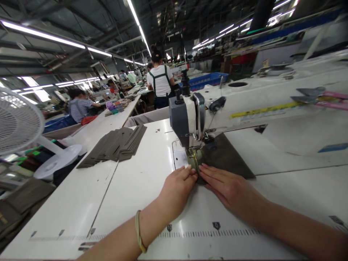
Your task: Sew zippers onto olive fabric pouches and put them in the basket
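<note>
A dark olive fabric piece [231, 156] lies on the white sewing table under the head of a sewing machine [187, 116]. Along its left edge runs a zipper [195, 161] with gold-coloured teeth, leading up to the presser foot [193, 148]. My left hand [176, 186] is at the near left end of the zipper, fingers bent and closed on the fabric edge; its thumb is mostly hidden. Just right of the zipper, my right hand [231, 186] presses the fabric down with fingers stretched out flat. The needle is too small to make out.
Stacked grey-brown fabric pieces [116, 143] lie on the table's left. A white fan [19, 123] stands beyond that edge. Pink-handled snips [320, 98] and a yellow measuring tape [266, 108] rest on the machine arm. Co-workers sit ahead, one in a white shirt [160, 79].
</note>
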Demonstrator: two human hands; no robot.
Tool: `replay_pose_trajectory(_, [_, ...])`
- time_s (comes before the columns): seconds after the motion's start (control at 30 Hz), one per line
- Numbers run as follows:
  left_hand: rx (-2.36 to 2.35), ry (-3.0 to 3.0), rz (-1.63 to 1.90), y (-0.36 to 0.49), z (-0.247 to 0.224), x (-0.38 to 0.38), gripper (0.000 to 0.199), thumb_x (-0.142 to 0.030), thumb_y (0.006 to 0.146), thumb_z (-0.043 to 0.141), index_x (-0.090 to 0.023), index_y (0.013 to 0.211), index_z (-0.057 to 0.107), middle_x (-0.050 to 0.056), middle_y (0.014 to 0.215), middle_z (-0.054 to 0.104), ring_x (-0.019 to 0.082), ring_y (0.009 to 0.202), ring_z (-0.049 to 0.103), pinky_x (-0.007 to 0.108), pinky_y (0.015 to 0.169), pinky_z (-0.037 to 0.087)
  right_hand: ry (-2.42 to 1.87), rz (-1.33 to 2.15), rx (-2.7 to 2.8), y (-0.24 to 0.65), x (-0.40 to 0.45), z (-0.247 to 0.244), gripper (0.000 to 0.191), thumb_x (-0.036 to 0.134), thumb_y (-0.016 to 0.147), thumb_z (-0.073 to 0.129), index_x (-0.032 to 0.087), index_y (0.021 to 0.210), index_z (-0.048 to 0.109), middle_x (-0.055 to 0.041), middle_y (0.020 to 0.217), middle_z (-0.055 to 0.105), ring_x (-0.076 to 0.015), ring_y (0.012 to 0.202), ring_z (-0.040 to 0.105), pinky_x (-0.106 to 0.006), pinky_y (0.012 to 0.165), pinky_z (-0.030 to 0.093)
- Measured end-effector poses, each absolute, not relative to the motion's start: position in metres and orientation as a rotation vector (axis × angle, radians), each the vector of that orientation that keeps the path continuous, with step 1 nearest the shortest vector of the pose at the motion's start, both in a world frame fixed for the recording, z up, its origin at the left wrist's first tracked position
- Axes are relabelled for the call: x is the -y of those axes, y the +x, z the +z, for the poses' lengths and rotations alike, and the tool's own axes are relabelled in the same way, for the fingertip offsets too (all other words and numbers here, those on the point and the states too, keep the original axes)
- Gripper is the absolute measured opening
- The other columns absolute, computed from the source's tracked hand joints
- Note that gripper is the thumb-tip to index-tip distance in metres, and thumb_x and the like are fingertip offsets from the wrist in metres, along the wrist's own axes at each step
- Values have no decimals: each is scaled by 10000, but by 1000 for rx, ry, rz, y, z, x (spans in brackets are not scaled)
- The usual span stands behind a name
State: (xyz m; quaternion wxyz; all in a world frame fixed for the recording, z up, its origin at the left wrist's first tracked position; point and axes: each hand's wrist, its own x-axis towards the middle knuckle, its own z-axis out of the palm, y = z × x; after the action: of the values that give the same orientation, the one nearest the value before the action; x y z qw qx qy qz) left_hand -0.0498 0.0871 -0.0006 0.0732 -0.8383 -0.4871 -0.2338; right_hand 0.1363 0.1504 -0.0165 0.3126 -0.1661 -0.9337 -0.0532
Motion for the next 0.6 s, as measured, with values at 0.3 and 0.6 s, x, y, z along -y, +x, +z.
replay_pose_trajectory(0.3, [1413, -2521, -685, -55, 2, -103, 186, -117, 888, 442, -124, 947, 618, 87, 969, 661, 182, 916, 630, 365, 917, 501, -405, -179, 2460, 131, -164, -17, 328, 54, 844, 385, 46, 1062, 631, -156, 1110, 626, -213, 1021, 601, -332, 880, 504])
replay_pose_trajectory(0.6, [1488, -2485, -649, -56, 2, -119, 226, -147, 915, 382, -131, 875, 604, 85, 838, 607, 175, 783, 600, 318, 734, 546, -396, -150, 2446, 124, -181, -18, 392, 9, 802, 370, 99, 1080, 631, -125, 1131, 622, -186, 1034, 594, -310, 901, 492])
